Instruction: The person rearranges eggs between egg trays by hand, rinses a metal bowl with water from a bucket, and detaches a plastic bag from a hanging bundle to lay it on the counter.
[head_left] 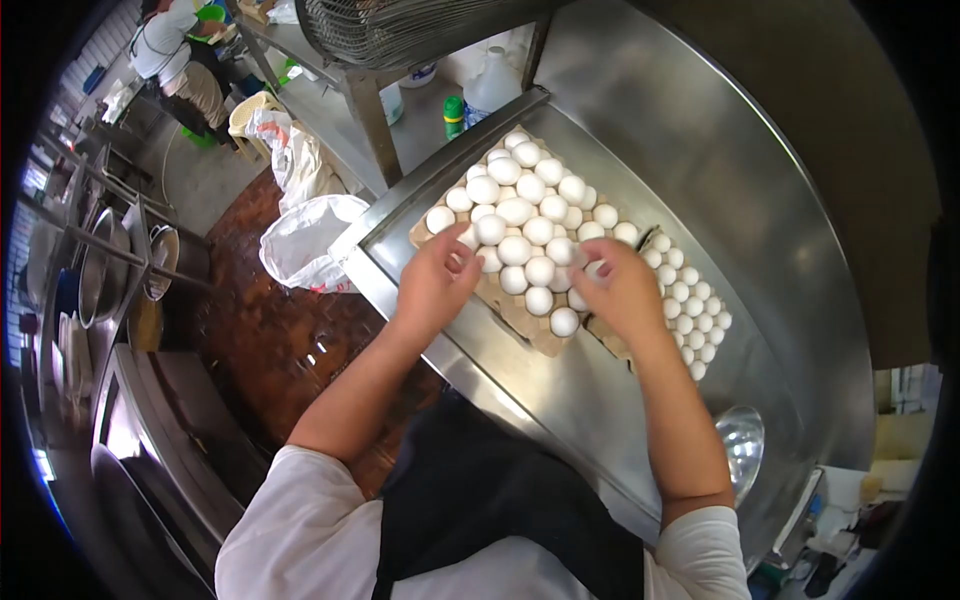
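Note:
White eggs [514, 250] are piled on a cardboard egg tray [525, 325], some sitting on top of others. At the tray's left edge, my left hand [438, 285] curls its fingers and thumb round an egg, which they mostly hide. Over the tray's right side, my right hand [622, 290] is closed on another egg [597, 268], whose white shell shows between thumb and fingers. Just right of that hand is a second tray of eggs [690, 300], set in rows.
The trays rest on a stainless steel counter [470, 365] with a raised back. A metal bowl [740, 450] stands at its right. Behind are a plastic jug [492, 88] and a green-capped bottle [453, 115]. A white bag [312, 240] is at left; a person [180, 60] stands farther off.

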